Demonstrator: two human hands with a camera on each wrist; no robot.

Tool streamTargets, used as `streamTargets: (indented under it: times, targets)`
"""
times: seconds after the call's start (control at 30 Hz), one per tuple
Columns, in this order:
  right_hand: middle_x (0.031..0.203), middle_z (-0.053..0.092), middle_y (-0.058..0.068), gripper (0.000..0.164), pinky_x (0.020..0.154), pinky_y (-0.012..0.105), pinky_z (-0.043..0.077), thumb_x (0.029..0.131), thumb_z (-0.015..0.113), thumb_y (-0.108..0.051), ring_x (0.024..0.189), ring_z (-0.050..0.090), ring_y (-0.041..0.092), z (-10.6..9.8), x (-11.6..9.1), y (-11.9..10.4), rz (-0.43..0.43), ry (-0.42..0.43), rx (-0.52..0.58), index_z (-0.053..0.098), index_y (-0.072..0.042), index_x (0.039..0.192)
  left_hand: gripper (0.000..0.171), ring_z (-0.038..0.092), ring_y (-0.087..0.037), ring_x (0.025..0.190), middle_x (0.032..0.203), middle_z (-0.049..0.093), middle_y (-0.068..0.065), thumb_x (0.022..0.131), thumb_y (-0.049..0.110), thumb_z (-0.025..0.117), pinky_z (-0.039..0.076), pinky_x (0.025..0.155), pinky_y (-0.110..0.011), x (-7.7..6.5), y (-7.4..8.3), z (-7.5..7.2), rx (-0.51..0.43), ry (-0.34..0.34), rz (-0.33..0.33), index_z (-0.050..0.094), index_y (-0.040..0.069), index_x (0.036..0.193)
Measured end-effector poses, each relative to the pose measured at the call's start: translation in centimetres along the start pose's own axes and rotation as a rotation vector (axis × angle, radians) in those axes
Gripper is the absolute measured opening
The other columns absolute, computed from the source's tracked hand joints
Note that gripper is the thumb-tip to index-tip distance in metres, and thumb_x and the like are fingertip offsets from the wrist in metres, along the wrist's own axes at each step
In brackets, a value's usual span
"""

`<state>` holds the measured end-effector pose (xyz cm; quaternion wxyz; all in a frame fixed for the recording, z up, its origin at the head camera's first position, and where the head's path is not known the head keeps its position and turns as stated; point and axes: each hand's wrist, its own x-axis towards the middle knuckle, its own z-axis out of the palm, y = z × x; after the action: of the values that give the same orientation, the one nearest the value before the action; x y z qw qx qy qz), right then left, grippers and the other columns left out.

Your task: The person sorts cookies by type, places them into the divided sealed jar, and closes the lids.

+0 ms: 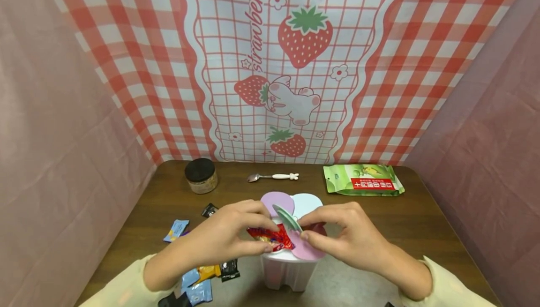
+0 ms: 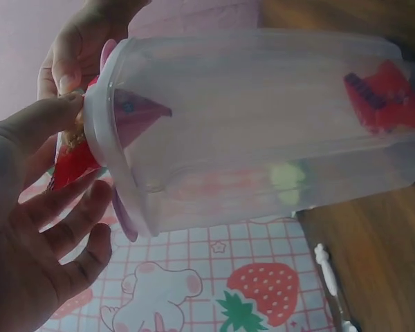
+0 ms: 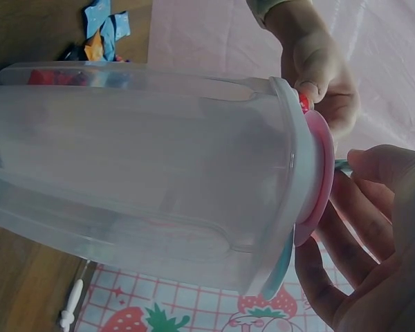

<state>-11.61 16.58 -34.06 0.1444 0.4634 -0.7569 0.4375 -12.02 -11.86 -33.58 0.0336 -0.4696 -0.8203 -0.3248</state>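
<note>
A tall translucent storage container (image 1: pixel 287 272) stands in front, with a white rim and round flap lids. The purple lid (image 1: pixel 278 202), pale blue lid (image 1: pixel 307 204) and pink lid (image 1: pixel 308 250) lie flat; the green lid (image 1: pixel 286 217) is raised. My right hand (image 1: pixel 352 234) pinches the green lid's edge between thumb and fingers. With thumb and fingertips my left hand (image 1: pixel 234 227) holds a shiny red snack packet (image 1: pixel 274 239) in the opening, one corner inside the container. Another red packet (image 2: pixel 387 100) lies at the container's bottom.
Several small blue, orange and black packets (image 1: pixel 198 292) lie left of the container. Farther back stand a black-lidded jar (image 1: pixel 200 175), a spoon with a white handle (image 1: pixel 278 176) and a green wipes pack (image 1: pixel 363 180). Cloth surrounds the table's back and sides.
</note>
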Motion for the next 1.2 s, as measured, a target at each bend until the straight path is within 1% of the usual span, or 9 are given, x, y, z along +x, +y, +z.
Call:
streamTargets:
  times: [0.27,0.5,0.57,0.67,0.8,0.87,0.93,1.0,1.2]
  targets:
    - [0.089,0.076,-0.008,0.025,0.067,0.019,0.056,0.084,0.081,0.001,0.075,0.067,0.002,0.02,-0.1,-0.06,-0.001,0.005,-0.001,0.078,-0.016,0.102,0.02,0.057,0.001,0.096,0.109,0.061,0.014,0.094,0.034,0.074,0.05,0.083,-0.017,0.36,-0.02,0.05,0.139,-0.049,0.022,0.077,0.023,0.111]
    - [0.09,0.076,-0.008,0.025,0.067,0.019,0.056,0.084,0.08,0.0,0.076,0.067,0.002,0.0,-0.08,-0.11,-0.002,0.0,-0.006,0.077,-0.017,0.102,0.023,0.049,0.0,0.091,0.104,0.054,0.015,0.098,0.039,0.068,0.045,0.079,-0.02,0.49,0.3,-0.28,0.209,-0.103,0.012,0.076,0.024,0.113]
    - [0.09,0.076,-0.008,0.025,0.067,0.019,0.056,0.084,0.081,0.0,0.076,0.067,0.002,-0.02,-0.11,-0.11,-0.004,0.002,-0.011,0.077,-0.017,0.103,0.025,0.049,0.0,0.09,0.104,0.054,0.015,0.1,0.042,0.067,0.044,0.079,-0.021,0.48,0.41,-0.31,0.228,-0.101,0.02,0.076,0.024,0.115]
    - [0.09,0.076,-0.008,0.025,0.067,0.019,0.056,0.084,0.081,0.0,0.076,0.067,0.002,-0.03,-0.14,-0.09,-0.004,0.004,-0.016,0.077,-0.017,0.103,0.026,0.052,0.0,0.088,0.103,0.061,0.016,0.097,0.042,0.07,0.046,0.078,-0.021,0.38,0.43,-0.19,0.239,-0.015,0.081,0.075,0.022,0.114]
    - [0.09,0.076,-0.007,0.025,0.067,0.019,0.056,0.084,0.081,-0.001,0.076,0.067,0.002,-0.02,-0.19,-0.05,-0.004,0.008,-0.023,0.077,-0.017,0.103,0.018,0.056,-0.001,0.084,0.096,0.068,0.016,0.089,0.035,0.081,0.047,0.075,-0.02,0.4,0.05,0.11,0.24,0.154,0.229,0.075,0.023,0.101]
    - [0.091,0.076,-0.008,0.025,0.067,0.019,0.056,0.084,0.081,-0.001,0.076,0.067,0.002,-0.05,-0.2,-0.06,-0.003,0.009,-0.026,0.077,-0.017,0.103,0.013,0.054,-0.002,0.083,0.094,0.066,0.016,0.088,0.032,0.081,0.045,0.075,-0.019,0.43,-0.21,0.22,0.253,0.184,0.284,0.076,0.024,0.096]
    - [0.09,0.076,-0.008,0.025,0.067,0.019,0.056,0.084,0.081,-0.001,0.076,0.067,0.002,-0.05,-0.17,-0.07,-0.011,0.009,-0.027,0.077,-0.017,0.103,0.01,0.053,-0.002,0.085,0.096,0.065,0.016,0.09,0.032,0.08,0.044,0.076,-0.019,0.42,-0.38,0.3,0.265,0.169,0.303,0.077,0.025,0.097]
    - [0.091,0.076,-0.008,0.025,0.068,0.019,0.056,0.084,0.081,-0.001,0.076,0.067,0.002,-0.04,-0.15,-0.09,-0.009,0.007,-0.026,0.077,-0.017,0.103,0.011,0.053,-0.002,0.087,0.099,0.064,0.015,0.092,0.033,0.077,0.043,0.077,-0.02,0.33,-0.48,0.35,0.28,0.138,0.297,0.078,0.026,0.099]
    - [0.09,0.075,-0.009,0.024,0.067,0.019,0.055,0.085,0.081,-0.002,0.076,0.066,0.002,0.03,-0.16,-0.09,0.005,-0.004,-0.022,0.077,-0.018,0.102,0.015,0.049,-0.001,0.091,0.105,0.063,0.017,0.099,0.038,0.068,0.042,0.082,-0.024,0.02,-0.39,0.17,0.277,0.023,0.209,0.078,0.029,0.106]
